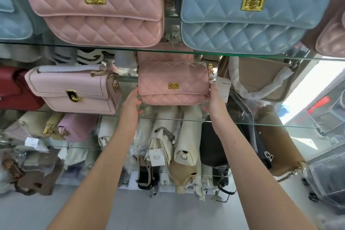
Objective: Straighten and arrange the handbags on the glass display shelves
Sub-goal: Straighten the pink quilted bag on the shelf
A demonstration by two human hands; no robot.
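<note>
A small pink quilted handbag point(173, 83) with a gold clasp stands upright on the middle glass shelf point(261, 124). My left hand point(131, 103) touches its left end with fairly straight fingers. My right hand point(214, 101) holds its right end, fingers reaching behind the bag, next to a white price tag point(223, 87). To the left on the same shelf sits a pale lilac flap bag point(74, 89). On the upper glass shelf point(168, 52) stand a large pink quilted bag point(97, 5) and a large blue quilted bag point(252, 9).
A beige bag with a wrapped handle point(261, 78) stands right of the small pink bag, a red bag point(13, 87) at the far left. Lower shelves hold several cream, tan, black and lilac bags point(168, 145). A tan bag point(280, 147) leans at lower right.
</note>
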